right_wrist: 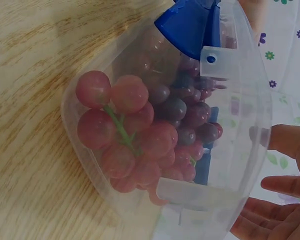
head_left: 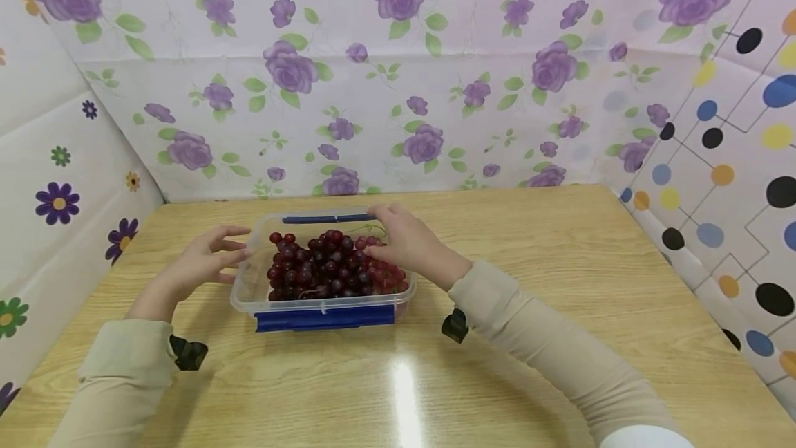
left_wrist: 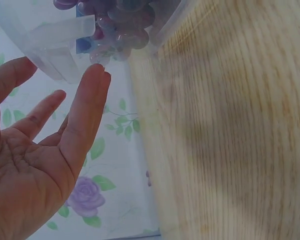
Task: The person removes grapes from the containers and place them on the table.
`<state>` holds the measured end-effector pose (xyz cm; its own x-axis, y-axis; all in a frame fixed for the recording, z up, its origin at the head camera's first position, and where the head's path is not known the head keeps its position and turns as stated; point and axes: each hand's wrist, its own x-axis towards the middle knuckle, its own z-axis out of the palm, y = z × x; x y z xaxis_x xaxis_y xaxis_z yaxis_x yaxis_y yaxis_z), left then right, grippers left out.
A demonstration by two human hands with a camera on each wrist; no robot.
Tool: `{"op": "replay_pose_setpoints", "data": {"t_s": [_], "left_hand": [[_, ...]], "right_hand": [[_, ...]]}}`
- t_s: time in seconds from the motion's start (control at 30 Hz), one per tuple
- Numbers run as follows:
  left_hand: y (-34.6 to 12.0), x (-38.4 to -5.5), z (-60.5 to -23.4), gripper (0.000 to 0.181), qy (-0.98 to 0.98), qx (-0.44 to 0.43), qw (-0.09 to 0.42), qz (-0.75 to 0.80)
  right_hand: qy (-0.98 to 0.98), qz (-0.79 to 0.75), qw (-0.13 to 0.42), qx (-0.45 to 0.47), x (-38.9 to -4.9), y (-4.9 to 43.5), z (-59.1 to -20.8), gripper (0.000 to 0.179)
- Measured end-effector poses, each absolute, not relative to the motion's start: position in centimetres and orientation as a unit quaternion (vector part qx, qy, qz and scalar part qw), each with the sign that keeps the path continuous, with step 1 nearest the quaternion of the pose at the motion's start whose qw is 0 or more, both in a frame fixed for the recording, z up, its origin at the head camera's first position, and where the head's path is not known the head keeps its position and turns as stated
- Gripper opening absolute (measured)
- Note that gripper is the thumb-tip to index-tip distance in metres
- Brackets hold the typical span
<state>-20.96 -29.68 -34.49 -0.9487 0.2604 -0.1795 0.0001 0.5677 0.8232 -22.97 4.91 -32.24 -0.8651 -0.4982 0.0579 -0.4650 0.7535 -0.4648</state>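
A clear plastic container (head_left: 245,282) with blue side latches stands on the table, holding bunches of dark red grapes (head_left: 329,261) and a paler pinkish-red bunch (right_wrist: 140,135) at its right end. My left hand (head_left: 208,261) is at the container's left end, its fingers spread and loosely bent, fingertips right at the wall. Over the right end reaches my right hand (head_left: 413,244), its fingers at the back right corner and its thumb above the pale grapes. In the right wrist view the thumb tip overlaps the container's rim.
The wooden table (head_left: 528,282) extends in front of the container and to its right. Behind it rises a wall cover (head_left: 373,123) with purple roses. Patterned sheets flank the table, with small flowers at left and coloured dots (head_left: 715,178) at right.
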Motion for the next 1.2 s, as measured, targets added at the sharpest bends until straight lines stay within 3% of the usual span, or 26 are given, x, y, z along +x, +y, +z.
{"op": "replay_pose_setpoints", "data": {"t_s": [0.63,1.2], "left_hand": [[-30.1,-21.1,-34.8,0.07,0.842,0.062,0.159,0.512],[-30.0,-21.0,-34.8,0.072,0.834,0.056,0.169,0.522]], "right_hand": [[0.948,-0.213,0.063,-0.228,-23.1,3.4,-32.8,0.059],[0.96,-0.174,0.052,-0.214,-23.1,2.2,-33.7,0.056]]}}
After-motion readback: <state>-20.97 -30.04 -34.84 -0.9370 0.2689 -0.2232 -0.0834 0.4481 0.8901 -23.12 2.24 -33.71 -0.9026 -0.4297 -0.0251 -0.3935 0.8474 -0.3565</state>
